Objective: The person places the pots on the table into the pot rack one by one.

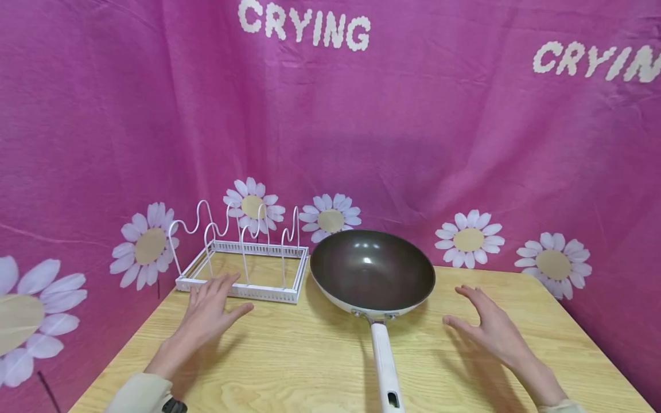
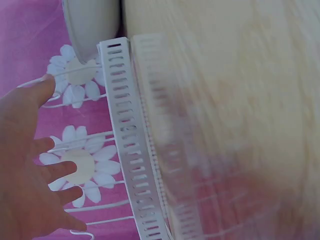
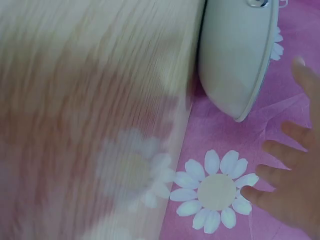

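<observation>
Head view, nearest first: the white handle (image 1: 383, 355) of the pan (image 1: 372, 275) is pointed at the bottom middle of the frame, a dark slot being cut near its end. At lower left, a pale sleeve (image 1: 138, 394) and a black band (image 1: 174, 406) are worn at the wrist. Above them the left hand (image 1: 206, 310) is held with its thumb stretched away; its fingers are shown spread in the left wrist view. Its fingertips are seen against the front of the white rack (image 1: 268, 293), but whether it is touched cannot be told. At lower right the right hand (image 1: 488, 330) is held apart from the pan, thumb out, its fingers also shown spread in the right wrist view. On the wooden table (image 1: 320, 355) the pan is placed slightly right of centre, dark inside facing up. Just beside it, left of centre, the rack is set, wire loops raised from its slotted base. Behind, a magenta cloth (image 1: 439, 143) is hung, printed with daisies (image 1: 469, 240) and, along the top, white lettering (image 1: 317, 28)
</observation>
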A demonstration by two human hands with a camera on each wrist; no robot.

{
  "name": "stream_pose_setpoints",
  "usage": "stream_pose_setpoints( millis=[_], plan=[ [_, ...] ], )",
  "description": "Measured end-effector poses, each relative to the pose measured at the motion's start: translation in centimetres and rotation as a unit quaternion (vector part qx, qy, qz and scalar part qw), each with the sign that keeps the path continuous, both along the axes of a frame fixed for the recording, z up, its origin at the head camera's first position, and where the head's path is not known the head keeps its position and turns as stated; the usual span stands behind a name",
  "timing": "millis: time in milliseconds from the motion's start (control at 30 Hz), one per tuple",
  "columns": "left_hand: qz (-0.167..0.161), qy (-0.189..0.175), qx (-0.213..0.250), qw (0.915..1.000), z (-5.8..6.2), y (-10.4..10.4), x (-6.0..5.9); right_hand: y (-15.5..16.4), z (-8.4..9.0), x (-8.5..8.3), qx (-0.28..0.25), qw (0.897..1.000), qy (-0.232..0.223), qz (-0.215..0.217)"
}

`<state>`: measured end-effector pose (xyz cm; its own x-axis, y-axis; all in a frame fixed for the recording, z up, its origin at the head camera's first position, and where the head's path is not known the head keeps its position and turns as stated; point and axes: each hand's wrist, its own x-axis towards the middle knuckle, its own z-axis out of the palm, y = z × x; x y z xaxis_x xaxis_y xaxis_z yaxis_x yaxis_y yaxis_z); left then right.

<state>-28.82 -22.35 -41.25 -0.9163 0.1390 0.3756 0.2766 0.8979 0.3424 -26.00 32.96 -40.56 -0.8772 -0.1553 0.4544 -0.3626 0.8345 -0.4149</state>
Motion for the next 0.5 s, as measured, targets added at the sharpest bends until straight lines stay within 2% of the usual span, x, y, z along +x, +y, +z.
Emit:
stream_pose_setpoints(
  millis=[167, 333, 500],
  plan=[
    [-0.010, 0.005, 0.047, 0.9988, 0.2, 0.4, -0.1, -0.6, 0.3, 0.3, -0.052, 0.998, -0.018, -0.008],
    [-0.043, -0.023, 0.103, 0.9935, 1.1, 1.2, 0.1, -1.2, 0.6, 0.5, -0.095, 0.995, -0.028, -0.017],
    [-0.073, -0.047, 0.150, 0.9849, 1.1, 1.6, 0.2, -1.8, 0.8, 0.6, -0.130, 0.990, -0.053, -0.010]
  ],
)
